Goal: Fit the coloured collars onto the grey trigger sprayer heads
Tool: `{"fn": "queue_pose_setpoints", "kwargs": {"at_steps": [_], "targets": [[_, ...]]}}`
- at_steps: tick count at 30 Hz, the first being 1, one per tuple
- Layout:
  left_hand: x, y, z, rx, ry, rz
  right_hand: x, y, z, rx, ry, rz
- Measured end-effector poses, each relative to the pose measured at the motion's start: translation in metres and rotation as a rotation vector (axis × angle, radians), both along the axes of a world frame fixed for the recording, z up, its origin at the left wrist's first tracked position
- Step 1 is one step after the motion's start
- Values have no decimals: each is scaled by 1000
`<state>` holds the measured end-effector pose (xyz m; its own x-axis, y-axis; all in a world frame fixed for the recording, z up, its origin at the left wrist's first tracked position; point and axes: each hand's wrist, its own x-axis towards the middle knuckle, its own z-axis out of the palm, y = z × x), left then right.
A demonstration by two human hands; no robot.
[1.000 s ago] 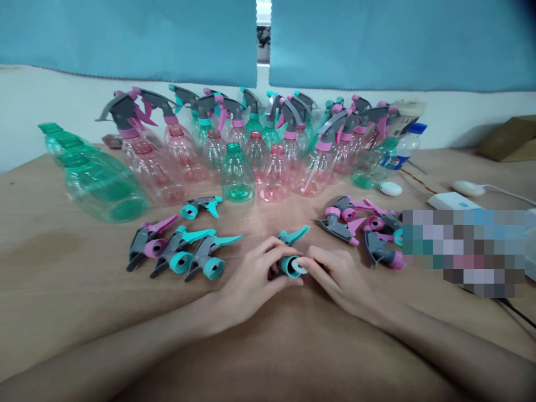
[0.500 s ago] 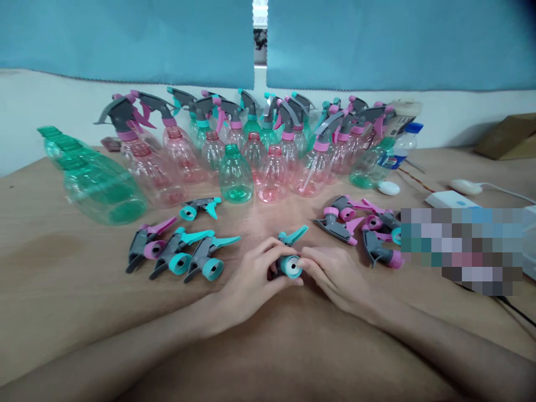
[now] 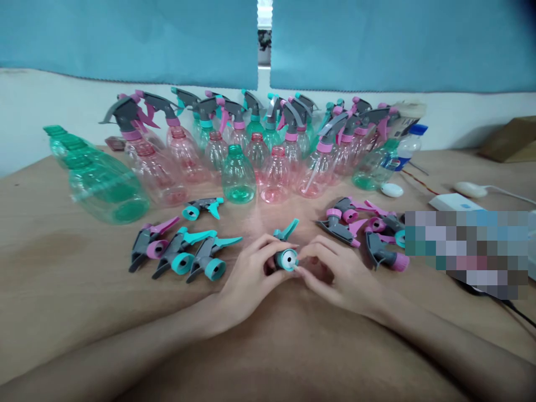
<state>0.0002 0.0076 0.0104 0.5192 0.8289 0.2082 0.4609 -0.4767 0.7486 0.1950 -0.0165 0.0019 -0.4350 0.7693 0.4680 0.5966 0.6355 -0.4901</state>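
My left hand [image 3: 250,273] is closed around a grey and teal trigger spray head [image 3: 285,252], its teal lever pointing away from me. The collar's open end faces me and shows a white disc with a dark hole in the middle. From the right, my right hand [image 3: 343,273] meets the collar's edge with thumb and fingertips pinched in. Left of my hands lie loose spray heads with teal collars [image 3: 215,269] and one with a pink collar [image 3: 157,249]. More loose spray heads, mostly pink [image 3: 341,226], lie to the right.
Clear pink [image 3: 274,178] and green bottles [image 3: 238,178] stand across the back, several with spray heads fitted. Green bottles [image 3: 109,190] are grouped at the left. A blue-capped bottle [image 3: 408,148], a white oval object [image 3: 392,190], a white box [image 3: 454,204] and cables are at the right.
The spray head has moved slightly left and up with its collar turned a little. My right hand's fingers have opened into a rounder curve at the collar's edge.
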Motion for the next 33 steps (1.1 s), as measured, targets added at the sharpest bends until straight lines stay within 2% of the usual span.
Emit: {"fn": "queue_pose_setpoints", "kwargs": {"at_steps": [9, 12, 17, 33], "targets": [[0, 0, -5, 40, -44, 15, -4, -3, 4, 21, -54, -22], [0, -1, -6, 26, -71, 31, -3, -3, 5, -36, -46, -19], [0, -3, -3, 85, 1, 29, -3, -4, 6, -109, -94, -57], [2, -2, -3, 61, -1, 1, -11, -6, -1, 0, -77, -148]]}}
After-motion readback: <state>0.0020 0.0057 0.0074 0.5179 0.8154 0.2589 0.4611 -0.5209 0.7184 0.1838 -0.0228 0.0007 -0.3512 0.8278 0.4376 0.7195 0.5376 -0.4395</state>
